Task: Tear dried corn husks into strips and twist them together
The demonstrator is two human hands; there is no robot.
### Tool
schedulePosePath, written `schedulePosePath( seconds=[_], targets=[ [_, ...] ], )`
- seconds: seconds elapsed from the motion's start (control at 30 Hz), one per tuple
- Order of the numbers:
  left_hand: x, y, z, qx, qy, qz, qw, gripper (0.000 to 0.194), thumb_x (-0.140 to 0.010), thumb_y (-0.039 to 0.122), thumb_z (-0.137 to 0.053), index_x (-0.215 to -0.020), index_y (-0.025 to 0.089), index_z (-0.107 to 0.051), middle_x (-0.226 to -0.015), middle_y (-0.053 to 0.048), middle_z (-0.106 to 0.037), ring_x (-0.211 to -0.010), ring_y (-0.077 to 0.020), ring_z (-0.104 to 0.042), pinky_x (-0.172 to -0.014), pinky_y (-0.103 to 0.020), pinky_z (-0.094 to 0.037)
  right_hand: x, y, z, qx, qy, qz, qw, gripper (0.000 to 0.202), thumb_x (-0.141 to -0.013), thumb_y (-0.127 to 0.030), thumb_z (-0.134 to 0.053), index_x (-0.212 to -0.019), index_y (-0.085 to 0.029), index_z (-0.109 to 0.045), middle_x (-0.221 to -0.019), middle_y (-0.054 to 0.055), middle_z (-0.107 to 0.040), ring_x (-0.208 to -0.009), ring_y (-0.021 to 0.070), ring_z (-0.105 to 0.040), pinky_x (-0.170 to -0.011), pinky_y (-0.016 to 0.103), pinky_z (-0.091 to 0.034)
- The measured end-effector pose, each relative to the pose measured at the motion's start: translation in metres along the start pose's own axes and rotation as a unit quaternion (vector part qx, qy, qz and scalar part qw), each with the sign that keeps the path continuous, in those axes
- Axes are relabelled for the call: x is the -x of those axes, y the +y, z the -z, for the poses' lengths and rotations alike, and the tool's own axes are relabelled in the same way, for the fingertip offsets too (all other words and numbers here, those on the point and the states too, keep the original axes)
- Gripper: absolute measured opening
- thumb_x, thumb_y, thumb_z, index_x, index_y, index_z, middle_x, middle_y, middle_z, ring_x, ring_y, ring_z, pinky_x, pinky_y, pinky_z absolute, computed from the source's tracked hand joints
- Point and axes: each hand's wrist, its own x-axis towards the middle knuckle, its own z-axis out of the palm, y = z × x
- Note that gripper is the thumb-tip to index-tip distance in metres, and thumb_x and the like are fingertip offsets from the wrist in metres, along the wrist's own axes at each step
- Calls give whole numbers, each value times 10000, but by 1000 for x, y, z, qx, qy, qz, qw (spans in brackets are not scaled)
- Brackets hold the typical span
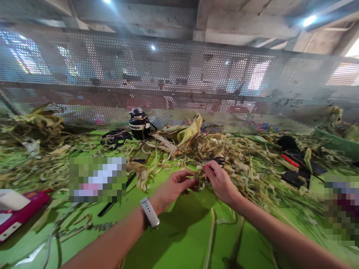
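My left hand, with a white band round its wrist, has thumb and fingers pinched together over the green table. Close beside it, my right hand also pinches. A small piece of dried husk shows between the two sets of fingertips; its full shape is hidden by the fingers. Just behind the right hand lie dark scissor handles, partly covered by husk scraps. A curled tan husk rests to the left of my hands.
Heaps of shredded husk spread along the back, below a perforated metal screen. A dark jar stands there. At left are a magenta device and a cable; at right, a red-edged dark object and a green basket.
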Motion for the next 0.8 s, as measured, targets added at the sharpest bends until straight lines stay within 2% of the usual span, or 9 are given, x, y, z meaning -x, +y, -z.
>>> schedulePosePath(
  seconds=[0.17, 0.3, 0.4, 0.6, 0.8],
  targets=[
    [0, 1, -1, 27, 6, 8, 1000, 319, -649, 394, -754, -868, 179, -667, -735, 5, -662, -682, -118, -580, -588, -212, -333, 2, -2, 1, 87, 6, 77, 993, 235, -934, -332, -385, -757, -205, -471, -605, -28, -478, -539, 127, -456, -521, 225, -351],
    [2, 5, -1, 24, -5, 18, 1000, 301, -610, 379, -780, -797, 168, -677, -714, 21, -623, -610, -81, -478, -582, -209, -313, 3, 2, 0, 155, -2, 154, 976, 255, -952, -322, -366, -786, -195, -513, -656, 4, -548, -562, 136, -511, -539, 230, -372],
    [3, 8, 0, 4, -18, 15, 1000, 300, -611, 384, -774, -792, 161, -687, -715, 21, -597, -622, -83, -440, -608, -213, -318, 3, 4, 0, 209, -4, 183, 961, 296, -965, -342, -343, -799, -187, -533, -647, 14, -560, -554, 143, -523, -515, 233, -355],
    [5, 15, 5, -44, -44, 27, 998, 240, -678, 359, -719, -848, 190, -702, -752, 12, -609, -669, -104, -456, -637, -226, -324, 2, 5, 4, 255, -8, 257, 932, 301, -975, -319, -342, -809, -176, -549, -667, 24, -575, -559, 126, -519, -519, 222, -338],
    [6, 21, 7, -16, -58, 69, 996, 168, -712, 320, -655, -809, 190, -698, -793, -12, -651, -699, -118, -504, -633, -230, -341, 2, 5, 8, 265, -14, 327, 907, 232, -963, -231, -385, -804, -169, -542, -669, 25, -589, -575, 125, -507, -547, 229, -350]
  ],
)
